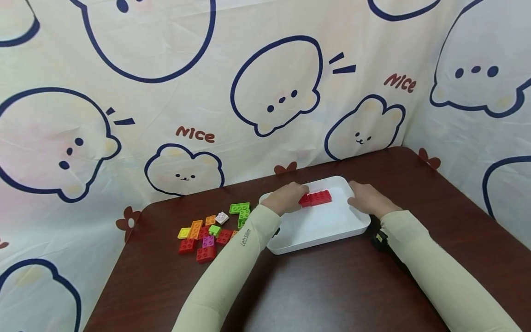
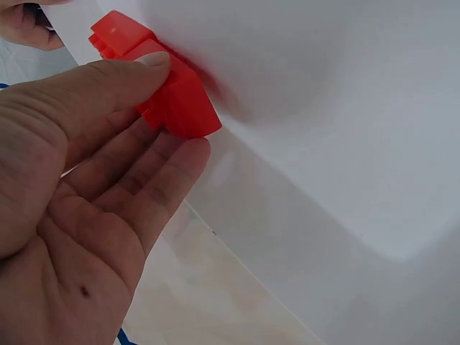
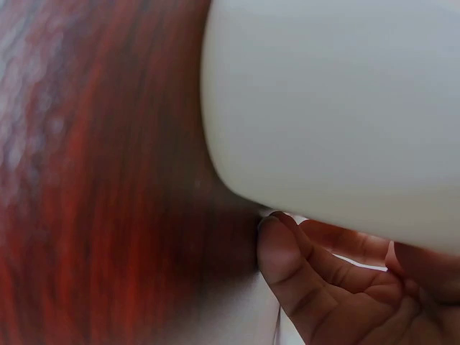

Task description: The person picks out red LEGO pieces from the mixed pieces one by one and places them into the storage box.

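My left hand [image 1: 284, 198] reaches over the left side of a shallow white tray [image 1: 315, 228] and pinches red building blocks [image 1: 321, 198] near its far wall. Close up in the left wrist view, the thumb lies across the joined red blocks [image 2: 188, 104] while the fingers bear on them from the other side. At the tray's right side, my right hand [image 1: 370, 199] grips the rim. The right wrist view has its curled fingers [image 3: 279, 251] right against the tray's outer wall [image 3: 323, 115], part of the hand being hidden behind it.
Left of the tray lies a loose cluster of toy blocks: red blocks [image 1: 206, 254], an orange one [image 1: 195, 229], a yellow one [image 1: 184, 233], a white one [image 1: 221, 217] and green ones [image 1: 239, 208]. The brown table [image 1: 315, 286] ends at a patterned curtain [image 1: 265, 152].
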Available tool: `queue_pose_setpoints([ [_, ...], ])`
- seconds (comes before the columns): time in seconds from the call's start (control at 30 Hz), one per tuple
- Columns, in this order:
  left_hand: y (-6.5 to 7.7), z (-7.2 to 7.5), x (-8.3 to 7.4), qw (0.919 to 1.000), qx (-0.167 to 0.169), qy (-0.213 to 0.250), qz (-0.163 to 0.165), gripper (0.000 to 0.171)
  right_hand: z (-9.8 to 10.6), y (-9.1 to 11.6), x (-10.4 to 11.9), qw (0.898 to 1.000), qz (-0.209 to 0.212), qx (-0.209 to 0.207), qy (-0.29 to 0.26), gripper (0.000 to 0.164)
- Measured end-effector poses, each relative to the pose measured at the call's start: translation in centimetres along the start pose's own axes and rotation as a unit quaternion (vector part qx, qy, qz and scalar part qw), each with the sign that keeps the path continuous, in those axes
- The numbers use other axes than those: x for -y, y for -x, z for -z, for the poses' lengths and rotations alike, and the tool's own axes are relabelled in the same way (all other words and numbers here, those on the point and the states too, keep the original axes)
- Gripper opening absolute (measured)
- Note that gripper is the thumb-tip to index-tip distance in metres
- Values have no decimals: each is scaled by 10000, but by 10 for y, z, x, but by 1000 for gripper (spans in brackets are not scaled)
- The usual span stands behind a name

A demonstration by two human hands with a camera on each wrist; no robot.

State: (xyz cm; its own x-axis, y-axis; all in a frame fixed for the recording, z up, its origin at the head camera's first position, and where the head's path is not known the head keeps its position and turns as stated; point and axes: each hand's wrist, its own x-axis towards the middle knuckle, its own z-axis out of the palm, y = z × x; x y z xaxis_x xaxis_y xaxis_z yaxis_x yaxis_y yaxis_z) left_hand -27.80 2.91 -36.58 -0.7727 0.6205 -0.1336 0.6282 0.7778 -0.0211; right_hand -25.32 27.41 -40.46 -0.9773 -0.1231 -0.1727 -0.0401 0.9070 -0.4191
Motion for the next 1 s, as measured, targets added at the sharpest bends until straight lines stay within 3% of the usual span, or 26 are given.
queue_pose_setpoints([
  [0.7,-3,-9,1,9998,39,190,95,55,2,1,3,10000,-70,68,14,63],
  [1.0,-1,-6,-1,9992,30,336,204,65,2,1,2,9999,-102,29,6,64],
])
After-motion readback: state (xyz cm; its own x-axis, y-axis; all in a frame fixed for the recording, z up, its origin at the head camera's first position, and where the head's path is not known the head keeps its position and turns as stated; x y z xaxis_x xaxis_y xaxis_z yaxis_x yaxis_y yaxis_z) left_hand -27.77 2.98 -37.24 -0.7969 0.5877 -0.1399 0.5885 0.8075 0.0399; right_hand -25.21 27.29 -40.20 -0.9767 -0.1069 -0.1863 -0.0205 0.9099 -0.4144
